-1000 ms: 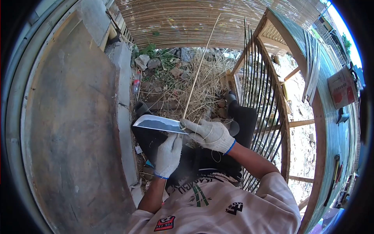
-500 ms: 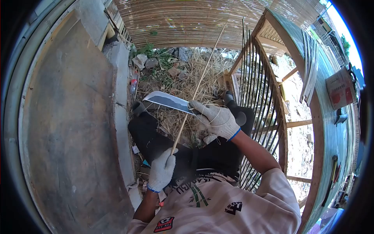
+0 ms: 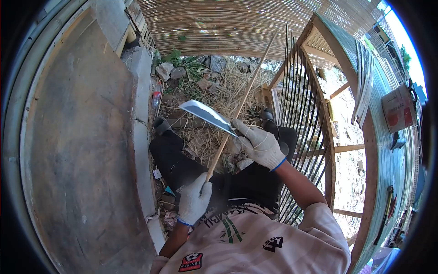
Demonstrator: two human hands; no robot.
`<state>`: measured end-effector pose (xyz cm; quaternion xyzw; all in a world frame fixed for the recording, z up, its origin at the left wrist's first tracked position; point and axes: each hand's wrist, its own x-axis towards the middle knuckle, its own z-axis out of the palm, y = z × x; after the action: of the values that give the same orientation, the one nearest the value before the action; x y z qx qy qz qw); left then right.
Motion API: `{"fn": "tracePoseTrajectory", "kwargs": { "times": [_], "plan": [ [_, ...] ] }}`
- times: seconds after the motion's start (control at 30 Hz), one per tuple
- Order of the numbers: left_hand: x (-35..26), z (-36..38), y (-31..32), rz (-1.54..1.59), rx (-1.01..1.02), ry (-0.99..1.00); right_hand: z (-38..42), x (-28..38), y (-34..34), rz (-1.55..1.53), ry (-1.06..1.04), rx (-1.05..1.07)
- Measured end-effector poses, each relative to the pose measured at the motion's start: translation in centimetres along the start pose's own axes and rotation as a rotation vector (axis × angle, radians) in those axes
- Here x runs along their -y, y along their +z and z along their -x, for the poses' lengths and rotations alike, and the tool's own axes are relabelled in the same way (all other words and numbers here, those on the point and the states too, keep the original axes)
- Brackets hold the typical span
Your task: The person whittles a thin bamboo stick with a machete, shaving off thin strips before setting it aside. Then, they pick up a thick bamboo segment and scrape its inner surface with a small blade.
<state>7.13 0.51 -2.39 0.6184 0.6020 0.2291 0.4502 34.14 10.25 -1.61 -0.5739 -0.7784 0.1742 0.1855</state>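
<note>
A long, thin bamboo strip (image 3: pixel 250 83) slants up and away from my lap toward the slatted screen. Its near end is gripped by my left hand (image 3: pixel 195 200), in a white knitted glove. My right hand (image 3: pixel 261 143), gloved the same way with a blue cuff, is closed around the base of a machete (image 3: pixel 205 112); the handle is mostly hidden by the fingers. The blade points left and lies across the strip, close to the right fingers. A thin pale strand loops over the right glove.
A brown board (image 3: pixel 77 137) stands along the left. On the right is a wooden frame (image 3: pixel 335 173) with dark thin rods (image 3: pixel 296 91). A paint bucket (image 3: pixel 398 108) sits beyond it. Dry straw and stones (image 3: pixel 165 71) cover the ground before a bamboo screen (image 3: pixel 219 27).
The machete and my right hand have shifted slightly right and down, with the blade tilted more steeply. The strip's far end has swung right, its broader face now showing. My left hand moved slightly right.
</note>
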Motion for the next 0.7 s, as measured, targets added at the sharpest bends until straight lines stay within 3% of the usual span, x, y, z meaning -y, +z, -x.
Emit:
{"fn": "tracePoseTrajectory", "kwargs": {
  "times": [0.13,0.17,0.27,0.43,0.6,0.67,0.7],
  "plan": [
    [-0.5,-3.5,2.4,0.048,-0.182,0.169,2.2,3.5,1.8,0.064,-0.045,0.3],
    [-1.1,-3.6,2.1,0.013,-0.105,0.075,2.7,3.6,2.0,0.035,-0.091,0.277],
    [-1.5,-3.4,2.0,0.025,-0.09,0.035,2.8,3.0,2.3,0.059,-0.088,0.217],
    [-0.8,-2.9,2.0,0.034,-0.125,0.103,1.8,3.2,1.3,0.113,-0.036,0.272],
    [0.6,-1.7,2.3,-0.001,-0.15,0.108,1.1,1.1,2.2,0.114,-0.038,0.172],
    [1.0,-1.0,2.2,-0.004,-0.105,0.096,0.4,0.7,1.5,0.135,0.057,0.226],
    [1.1,-0.6,2.1,-0.003,-0.104,0.095,0.1,-0.1,1.5,0.106,0.045,0.143]
  ]
}}
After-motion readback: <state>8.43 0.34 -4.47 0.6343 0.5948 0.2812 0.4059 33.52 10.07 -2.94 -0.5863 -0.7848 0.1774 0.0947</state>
